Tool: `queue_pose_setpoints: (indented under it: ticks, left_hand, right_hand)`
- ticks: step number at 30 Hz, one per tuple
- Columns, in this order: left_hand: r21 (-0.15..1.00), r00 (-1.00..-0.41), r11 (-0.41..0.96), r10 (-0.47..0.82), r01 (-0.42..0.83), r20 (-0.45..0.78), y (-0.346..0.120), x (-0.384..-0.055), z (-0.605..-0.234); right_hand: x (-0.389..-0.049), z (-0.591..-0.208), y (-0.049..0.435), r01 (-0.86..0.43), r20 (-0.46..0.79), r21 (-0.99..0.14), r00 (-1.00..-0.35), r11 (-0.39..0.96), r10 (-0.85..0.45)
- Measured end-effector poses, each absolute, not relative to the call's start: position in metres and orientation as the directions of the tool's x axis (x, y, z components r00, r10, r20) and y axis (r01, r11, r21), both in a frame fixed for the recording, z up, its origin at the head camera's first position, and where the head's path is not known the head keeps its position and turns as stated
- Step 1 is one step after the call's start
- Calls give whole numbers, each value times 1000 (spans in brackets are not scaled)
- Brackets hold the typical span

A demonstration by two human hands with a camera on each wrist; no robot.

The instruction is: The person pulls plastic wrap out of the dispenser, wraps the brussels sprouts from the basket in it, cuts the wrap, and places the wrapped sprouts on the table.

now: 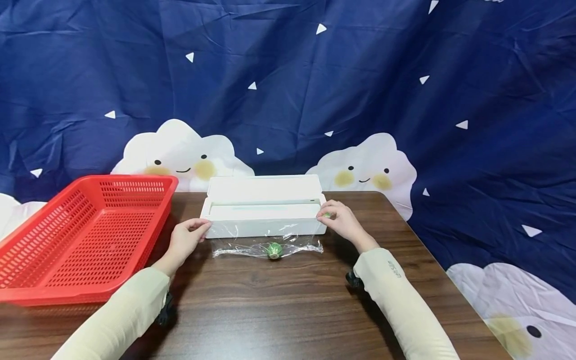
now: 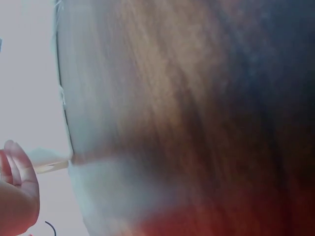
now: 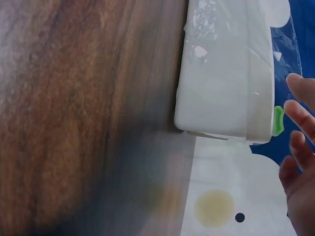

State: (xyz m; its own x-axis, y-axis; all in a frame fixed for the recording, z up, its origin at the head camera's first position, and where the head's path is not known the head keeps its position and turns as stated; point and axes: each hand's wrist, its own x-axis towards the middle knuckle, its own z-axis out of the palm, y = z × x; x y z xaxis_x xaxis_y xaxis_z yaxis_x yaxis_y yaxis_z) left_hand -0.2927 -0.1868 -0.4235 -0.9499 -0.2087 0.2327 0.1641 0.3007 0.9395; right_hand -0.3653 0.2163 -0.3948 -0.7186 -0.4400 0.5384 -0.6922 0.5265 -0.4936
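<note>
White box (image 1: 265,229), head view: it's parked far on the table (image 1: 234,305), lid (image 1: 265,189) up, clear film (image 1: 240,250) draped down its near side to a green ball (image 1: 274,250). Left hand (image 1: 183,242) is placed at its left end, right hand (image 1: 345,225) at its right, fingers bent; whether anything's pinched can't be told. Left wrist: blurry fingers caught beside the box. Right wrist: green tab (image 3: 278,121) seen at its far edge, near bent fingers.

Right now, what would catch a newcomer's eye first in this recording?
Probably the red basket on the table at left, then the smiling clouds on the blue cloth behind. Next, the white box between left hand and right hand, with a small green ball and clear film before it.
</note>
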Motion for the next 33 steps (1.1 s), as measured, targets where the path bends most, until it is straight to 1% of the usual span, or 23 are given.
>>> queue_pose_setpoints:
  ticks: [3,8,10,12,16,19,21,27,33]
  left_hand:
    - [950,-956,278,-209,145,207,-186,-291,-424]
    - [972,-969,199,-190,122,160,-186,-287,-426]
    - [982,-979,148,-152,115,137,-187,-287,-428]
    - [990,-988,91,-106,104,114,-188,-287,-429]
    - [997,-997,13,-25,74,74,-189,-286,-431]
    - [998,-998,-15,7,58,58,-188,-285,-430]
    - [999,-998,-15,39,52,52,-188,-283,-429]
    - [999,-991,-31,129,36,40,-190,-280,-431]
    - [998,-979,-36,194,57,62,-192,-274,-432]
  right_hand:
    - [-362,-393,216,-659,489,-557,-752,506,-442]
    - [-356,-393,217,-539,365,-677,-837,501,-408]
    - [-355,-393,218,-476,299,-745,-864,467,-404]
    - [-353,-394,219,-410,231,-820,-876,400,-423]
    - [-350,-396,223,-271,125,-932,-865,242,-487]
    - [-350,-399,226,-190,76,-968,-846,166,-529]
    - [-350,-401,228,-164,61,-977,-827,137,-559]
    - [-350,-406,233,-153,33,-979,-776,136,-630]
    - [-349,-407,238,-186,36,-970,-744,155,-667]
